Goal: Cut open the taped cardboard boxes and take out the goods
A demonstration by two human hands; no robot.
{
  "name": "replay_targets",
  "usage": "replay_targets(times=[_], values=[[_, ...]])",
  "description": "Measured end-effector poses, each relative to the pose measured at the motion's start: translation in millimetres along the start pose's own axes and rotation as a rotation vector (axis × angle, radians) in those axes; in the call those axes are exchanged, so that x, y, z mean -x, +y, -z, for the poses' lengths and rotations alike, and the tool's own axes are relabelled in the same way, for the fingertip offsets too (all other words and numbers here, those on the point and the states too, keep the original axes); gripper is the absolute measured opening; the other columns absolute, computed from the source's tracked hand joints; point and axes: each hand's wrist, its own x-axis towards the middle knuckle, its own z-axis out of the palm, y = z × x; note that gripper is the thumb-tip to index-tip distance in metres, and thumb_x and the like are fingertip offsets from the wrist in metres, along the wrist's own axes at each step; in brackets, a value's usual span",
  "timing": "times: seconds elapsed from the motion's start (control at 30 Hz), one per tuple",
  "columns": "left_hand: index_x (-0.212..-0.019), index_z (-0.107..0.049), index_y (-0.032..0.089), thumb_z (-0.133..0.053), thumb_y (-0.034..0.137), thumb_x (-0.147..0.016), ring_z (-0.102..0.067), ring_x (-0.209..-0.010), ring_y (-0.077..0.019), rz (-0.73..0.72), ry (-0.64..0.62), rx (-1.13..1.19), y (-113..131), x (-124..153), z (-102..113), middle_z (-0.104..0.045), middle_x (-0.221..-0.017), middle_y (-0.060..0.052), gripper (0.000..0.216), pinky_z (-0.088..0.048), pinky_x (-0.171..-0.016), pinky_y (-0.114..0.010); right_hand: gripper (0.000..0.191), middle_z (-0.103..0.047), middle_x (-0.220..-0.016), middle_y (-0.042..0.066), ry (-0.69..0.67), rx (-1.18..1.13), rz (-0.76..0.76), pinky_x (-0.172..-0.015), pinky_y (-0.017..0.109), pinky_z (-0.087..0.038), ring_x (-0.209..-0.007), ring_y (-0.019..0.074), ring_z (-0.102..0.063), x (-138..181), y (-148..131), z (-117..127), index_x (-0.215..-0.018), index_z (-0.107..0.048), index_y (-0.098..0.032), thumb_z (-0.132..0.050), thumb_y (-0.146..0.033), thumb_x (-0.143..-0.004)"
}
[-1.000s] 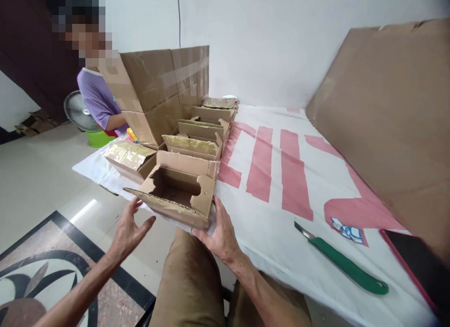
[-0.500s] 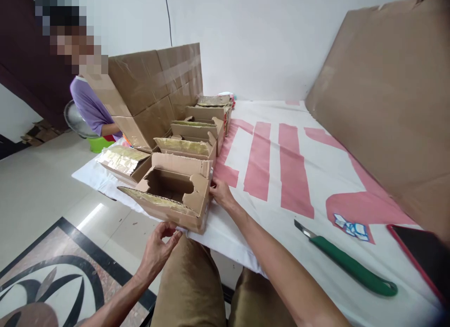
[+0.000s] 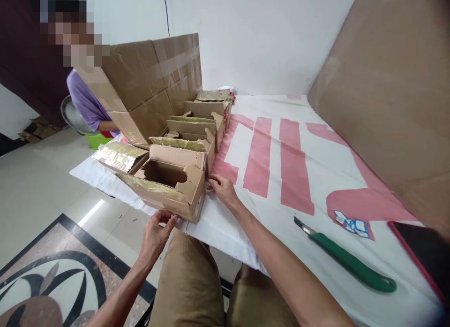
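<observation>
Bracing the open brown cardboard box from two sides, both hands work at the near left corner of the cloth-covered table, where the box overhangs the edge. Left hand: fingers curled, tips pinching the lower front edge, apparently to carry the unsupported part. Right hand: fingers extended and close together, tips pressed against the right wall at its base, apparently to check sideways slip. Similar brown cardboard boxes stand in a row behind, along the left edge. A green-handled knife lies well apart, near the front edge.
</observation>
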Motion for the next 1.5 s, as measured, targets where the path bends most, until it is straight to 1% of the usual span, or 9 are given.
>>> replay_targets(times=[0.07,0.13,0.2,0.3,0.37,0.63,0.8,1.03,1.5], values=[[-0.082,-0.073,0.022,-0.070,0.061,-0.075,-0.070,-0.068,-0.0224,-0.019,0.030,-0.020,0.8,1.6,2.1,-0.077,-0.079,-0.006,0.040,-0.055,-0.065,-0.032,0.034,-0.079,-0.105,0.010,-0.021,-0.005,0.014,-0.069,0.033,-0.061,-0.083,0.0209,-0.077,23.5,4.4,9.8,-0.116,-0.073,-0.017,-0.052,-0.029,-0.092],[-0.080,-0.072,0.023,-0.071,0.061,-0.073,-0.069,-0.062,-0.0209,-0.009,0.045,-0.039,1.3,0.1,2.7,-0.077,-0.080,-0.005,0.039,-0.054,-0.062,-0.032,0.040,-0.077,-0.117,0.011,-0.045,0.004,0.048,-0.077,0.037,-0.062,-0.094,0.0234,-0.076,46.7,7.8,13.2,-0.122,-0.071,-0.018,-0.063,-0.031,-0.086],[-0.075,-0.070,0.023,-0.071,0.062,-0.072,-0.068,-0.058,-0.0202,0.013,0.031,-0.051,1.6,-5.4,1.5,-0.075,-0.075,-0.003,0.039,-0.052,-0.060,-0.031,0.060,-0.072,-0.132,0.013,-0.065,0.013,0.090,-0.088,0.042,-0.062,-0.108,0.0272,-0.074,63.9,10.0,8.3,-0.135,-0.065,-0.020,-0.075,-0.035,-0.077],[-0.067,-0.066,0.023,-0.072,0.063,-0.071,-0.068,-0.060,-0.0209,0.010,-0.016,-0.056,2.7,-19.5,-1.7,-0.071,-0.067,-0.003,0.041,-0.050,-0.059,-0.030,0.096,-0.059,-0.151,0.017,-0.095,0.062,0.208,-0.105,0.053,-0.055,-0.129,0.0337,-0.064,72.7,12.0,-8.7,-0.155,-0.047,-0.022,-0.086,-0.043,-0.070],[-0.064,-0.065,0.023,-0.073,0.063,-0.069,-0.066,-0.062,-0.0204,-0.023,-0.024,-0.058,4.7,-30.6,-3.2,-0.069,-0.063,-0.003,0.042,-0.048,-0.059,-0.029,0.106,-0.054,-0.156,0.019,-0.090,0.120,0.272,-0.111,0.057,-0.050,-0.136,0.0360,-0.059,69.4,13.3,-19.7,-0.161,-0.037,-0.023,-0.087,-0.048,-0.071],[-0.061,-0.061,0.023,-0.071,0.059,-0.068,-0.057,-0.058,-0.0173,-0.077,-0.088,-0.091,26.0,-69.2,-11.8,-0.063,-0.057,0.000,0.037,-0.042,-0.059,-0.029,0.092,-0.054,-0.155,0.019,0.037,0.161,0.283,-0.117,0.057,-0.047,-0.143,0.0354,-0.054,52.1,26.7,-31.3,-0.159,-0.039,-0.020,-0.080,-0.040,-0.079],[-0.060,-0.060,0.023,-0.070,0.058,-0.067,-0.054,-0.057,-0.0170,-0.080,-0.077,-0.073,43.4,-95.7,-35.4,-0.063,-0.057,-0.001,0.038,-0.039,-0.059,-0.029,0.079,-0.056,-0.153,0.018,0.107,0.115,0.291,-0.113,0.053,-0.053,-0.140,0.0334,-0.056,53.4,35.5,-30.7,-0.157,-0.042,-0.021,-0.071,-0.030,-0.084],[-0.058,-0.058,0.022,-0.072,0.056,-0.067,-0.048,-0.056,-0.0143,-0.102,-0.046,-0.015,61.7,-134.8,-65.2,-0.056,-0.055,0.002,0.038,-0.034,-0.056,-0.027,0.076,-0.053,-0.154,0.020,0.162,0.095,0.282,-0.109,0.053,-0.056,-0.140,0.0332,-0.056,57.1,39.9,-34.4,-0.157,-0.042,-0.018,-0.060,-0.016,-0.083],[-0.063,-0.060,0.022,-0.067,0.061,-0.069,-0.052,-0.059,-0.0154,-0.168,-0.082,0.090,37.5,-131.6,-72.0,-0.061,-0.061,0.000,0.040,-0.042,-0.060,-0.028,0.066,-0.055,-0.152,0.021,0.140,0.071,0.268,-0.107,0.052,-0.058,-0.137,0.0319,-0.058,56.8,38.9,-33.5,-0.150,-0.049,-0.016,-0.058,-0.017,-0.085]])
